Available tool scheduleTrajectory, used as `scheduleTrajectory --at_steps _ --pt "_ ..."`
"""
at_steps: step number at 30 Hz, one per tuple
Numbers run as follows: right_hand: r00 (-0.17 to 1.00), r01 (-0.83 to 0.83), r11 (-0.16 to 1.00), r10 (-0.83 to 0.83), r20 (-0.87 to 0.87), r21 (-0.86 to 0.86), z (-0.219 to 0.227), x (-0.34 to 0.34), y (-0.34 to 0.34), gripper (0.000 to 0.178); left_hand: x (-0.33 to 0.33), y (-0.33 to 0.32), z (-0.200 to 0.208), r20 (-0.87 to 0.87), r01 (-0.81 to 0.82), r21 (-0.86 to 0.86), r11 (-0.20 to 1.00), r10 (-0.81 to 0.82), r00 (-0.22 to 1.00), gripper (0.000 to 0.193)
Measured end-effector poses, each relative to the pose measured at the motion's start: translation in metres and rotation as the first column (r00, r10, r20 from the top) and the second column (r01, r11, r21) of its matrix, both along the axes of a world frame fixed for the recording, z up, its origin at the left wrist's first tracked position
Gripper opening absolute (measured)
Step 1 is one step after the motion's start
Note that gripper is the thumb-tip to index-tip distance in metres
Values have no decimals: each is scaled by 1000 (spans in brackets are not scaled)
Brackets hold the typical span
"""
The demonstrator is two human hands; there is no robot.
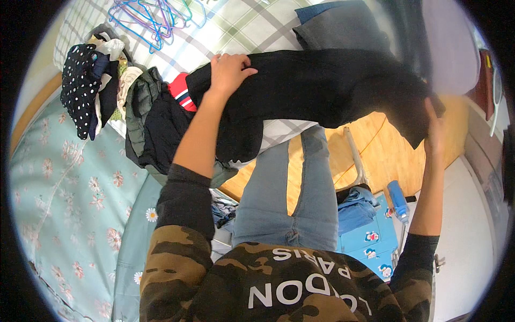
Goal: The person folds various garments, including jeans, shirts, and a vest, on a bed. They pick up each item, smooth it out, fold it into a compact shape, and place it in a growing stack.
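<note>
A long black garment [316,80], shaped like trousers, stretches across the edge of the bed between my hands. My left hand [230,74] is closed over its upper edge near the left end, thumb to the right. At the far right, my right hand [435,126] grips the other end, which hangs off the bed's edge and is slightly blurred; its fingers are partly hidden by the cloth. Beside my left forearm, a red cloth piece with white and dark stripes [182,92] shows from under the black garment.
Left of it lies a clothes pile with a polka-dot garment [81,88] and a dark green padded one [142,104]. Several hangers [153,24] rest on the checked bedsheet [236,35]. Folded grey trousers [343,29] lie at the back. Below are a wooden floor [375,145] and blue drawers [370,236].
</note>
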State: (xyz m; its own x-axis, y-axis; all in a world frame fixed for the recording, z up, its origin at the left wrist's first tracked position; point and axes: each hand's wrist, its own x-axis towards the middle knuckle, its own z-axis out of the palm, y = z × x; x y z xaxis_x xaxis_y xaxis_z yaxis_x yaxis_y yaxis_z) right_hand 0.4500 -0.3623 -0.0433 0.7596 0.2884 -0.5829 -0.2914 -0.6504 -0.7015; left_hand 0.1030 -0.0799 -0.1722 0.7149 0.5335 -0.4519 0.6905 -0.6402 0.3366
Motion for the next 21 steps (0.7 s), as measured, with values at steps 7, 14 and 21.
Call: scheduleTrajectory --at_steps 7,14,21 --pt "1000 -3 1000 2 20 9 -3 -1 -1 43 -31 45 4 -172 196 -10 981 -195 966 29" --pt "1000 18 999 -18 13 -30 1 -5 7 42 -29 14 -8 232 170 31 985 -173 957 16" --pt "996 -57 998 60 68 -34 4 -4 9 42 -6 17 -16 185 233 -47 971 -221 958 19"
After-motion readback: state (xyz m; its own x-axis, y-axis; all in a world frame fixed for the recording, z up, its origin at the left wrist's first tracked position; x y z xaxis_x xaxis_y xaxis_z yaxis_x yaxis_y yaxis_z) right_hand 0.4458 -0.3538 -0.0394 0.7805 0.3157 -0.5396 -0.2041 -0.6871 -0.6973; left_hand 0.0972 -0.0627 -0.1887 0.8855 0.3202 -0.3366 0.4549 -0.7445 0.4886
